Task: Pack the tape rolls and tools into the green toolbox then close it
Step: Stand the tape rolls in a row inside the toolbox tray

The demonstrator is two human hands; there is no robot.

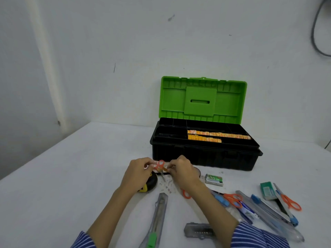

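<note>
while the toolbox [204,154] stands open at the back of the white table [62,176], both hands work just in front of it. at the left, the left hand [138,173] has its fingers curled, pinching one end of a small item held between the two hands; what that item is cannot be told, though it looks like a strip of tape. a black and yellow tape measure [147,185] lies under this hand. nearer the viewer, a grey utility knife [157,217] with a green slider lies on the table. between the hands, small orange-handled scissors [160,168] rest with the blades pointing toward the viewer. the right hand [182,173] also has curled fingers and pinches the other end of the item. behind, the green lid [202,99] is upright, and the black tray [172,135] holds orange-patterned strips [215,136] in its right compartments. to the right of the hands lie a small staple box [214,179], a grey stapler-like tool [198,230], further orange scissors [232,199], clear ruler cases [268,217] and a green box [267,190].
</note>
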